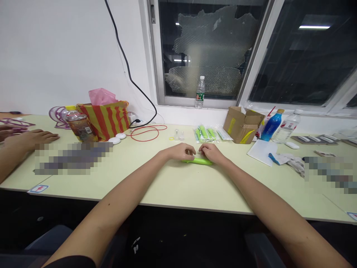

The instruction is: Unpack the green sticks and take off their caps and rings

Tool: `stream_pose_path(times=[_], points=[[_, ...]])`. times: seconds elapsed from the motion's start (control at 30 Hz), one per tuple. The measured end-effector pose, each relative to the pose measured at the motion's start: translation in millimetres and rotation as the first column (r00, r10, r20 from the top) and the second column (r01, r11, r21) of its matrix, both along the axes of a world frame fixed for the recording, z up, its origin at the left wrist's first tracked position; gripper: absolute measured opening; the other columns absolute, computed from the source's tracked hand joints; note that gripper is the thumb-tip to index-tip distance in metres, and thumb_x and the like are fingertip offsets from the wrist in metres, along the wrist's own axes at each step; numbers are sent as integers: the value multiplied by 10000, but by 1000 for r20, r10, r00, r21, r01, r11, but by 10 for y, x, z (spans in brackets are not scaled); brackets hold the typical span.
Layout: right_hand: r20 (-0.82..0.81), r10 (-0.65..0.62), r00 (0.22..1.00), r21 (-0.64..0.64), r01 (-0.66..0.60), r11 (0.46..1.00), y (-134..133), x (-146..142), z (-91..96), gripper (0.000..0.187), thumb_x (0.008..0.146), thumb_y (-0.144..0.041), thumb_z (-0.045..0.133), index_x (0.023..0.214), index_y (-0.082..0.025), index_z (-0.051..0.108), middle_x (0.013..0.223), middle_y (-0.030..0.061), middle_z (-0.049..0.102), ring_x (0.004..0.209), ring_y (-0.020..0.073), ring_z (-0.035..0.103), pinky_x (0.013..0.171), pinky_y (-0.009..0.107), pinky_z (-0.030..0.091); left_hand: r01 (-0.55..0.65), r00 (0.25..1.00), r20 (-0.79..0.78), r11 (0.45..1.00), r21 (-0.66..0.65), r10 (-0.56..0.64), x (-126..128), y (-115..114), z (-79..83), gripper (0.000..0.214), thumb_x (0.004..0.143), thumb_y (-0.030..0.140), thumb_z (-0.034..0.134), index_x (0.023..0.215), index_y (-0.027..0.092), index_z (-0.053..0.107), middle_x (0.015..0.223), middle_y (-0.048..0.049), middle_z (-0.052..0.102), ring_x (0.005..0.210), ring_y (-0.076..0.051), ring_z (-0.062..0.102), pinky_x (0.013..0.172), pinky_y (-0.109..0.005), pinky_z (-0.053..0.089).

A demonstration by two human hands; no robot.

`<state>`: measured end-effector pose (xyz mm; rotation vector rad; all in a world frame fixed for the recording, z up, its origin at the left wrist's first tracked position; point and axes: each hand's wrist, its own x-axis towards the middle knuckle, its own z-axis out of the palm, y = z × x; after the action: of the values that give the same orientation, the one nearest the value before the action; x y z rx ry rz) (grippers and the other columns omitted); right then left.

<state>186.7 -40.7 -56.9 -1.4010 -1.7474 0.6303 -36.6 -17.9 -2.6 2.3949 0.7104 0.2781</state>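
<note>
A long, bright green plastic piece [201, 161] lies on the pale table in front of me; I cannot make out its exact kind. My left hand [183, 152] is closed, with curled fingers on the piece's left end. Over its right part is my right hand [212, 153], fingers bent and pinched together; what they pinch, if anything, is hidden. Beyond my hands stand two small clear plastic parts [182, 135], beside a thin yellow ring [171, 138]. Clear bags with green pieces [205, 132] lie farther back.
At the back right are an open cardboard box [242, 124], a blue bottle [272, 125] and a clear bottle [287, 127]. A glove [291, 162] lies to the right. Left are a striped bag [107, 121], a drink bottle [80, 126], a red cable [145, 139] and another person's hand [40, 138].
</note>
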Motion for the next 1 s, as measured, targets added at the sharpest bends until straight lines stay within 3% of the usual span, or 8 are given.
stream_pose_path(times=[0.13, 0.27, 0.5, 0.63, 0.83, 1.0], points=[[-52, -46, 998, 6, 46, 999, 4, 17, 19, 200, 753, -159, 467, 733, -184, 664, 697, 17, 645, 660, 151, 581, 593, 243, 429, 1, 1000, -9, 1000, 10, -1, 1, -2, 2, 386, 739, 367, 644, 1072, 178, 692, 926, -59, 707, 795, -174, 642, 678, -254, 472], [-276, -223, 935, -96, 204, 974, 61, 61, 3, 60, 763, -200, 558, 780, -184, 613, 713, 11, 627, 617, 140, 599, 508, 228, 444, 0, 1000, 4, 999, 38, 0, 9, -11, -1, 352, 760, 391, 631, 1031, 178, 704, 892, -52, 700, 784, -169, 627, 678, -251, 459], [-457, -429, 779, -202, 378, 903, 357, 166, -58, 318, 821, -330, 601, 1027, -239, 376, 786, -9, 617, 601, 159, 671, 370, 213, 461, -93, 992, 99, 990, 103, 83, 15, 37, -90, 354, 832, 467, 533, 896, 173, 719, 814, -33, 686, 730, -161, 580, 678, -271, 425], [-538, -459, 707, -246, 389, 888, 518, 167, -43, 360, 842, -383, 614, 999, -251, 318, 768, -6, 645, 546, 164, 673, 358, 226, 483, -167, 977, 157, 977, 136, 145, 8, 51, -114, 398, 841, 502, 503, 802, 164, 709, 700, -17, 638, 663, -151, 528, 634, -275, 400], [-660, -464, 590, -261, 399, 879, 535, 135, -34, 400, 748, -161, 673, 942, -251, 335, 676, -36, 635, 486, 157, 650, 325, 184, 440, -183, 970, 182, 975, 126, 158, 17, 42, -136, 404, 824, 513, 518, 726, 159, 686, 617, -3, 586, 611, -140, 494, 594, -278, 380], [-777, -379, 503, -200, 373, 906, 488, 175, 74, 349, 683, -84, 579, 959, -241, 435, 616, -66, 595, 642, 160, 691, 540, 260, 590, -233, 951, 256, 945, 229, 172, 42, 77, -160, 409, 889, 477, 454, 752, 163, 678, 727, -25, 639, 676, -150, 533, 643, -289, 402]])
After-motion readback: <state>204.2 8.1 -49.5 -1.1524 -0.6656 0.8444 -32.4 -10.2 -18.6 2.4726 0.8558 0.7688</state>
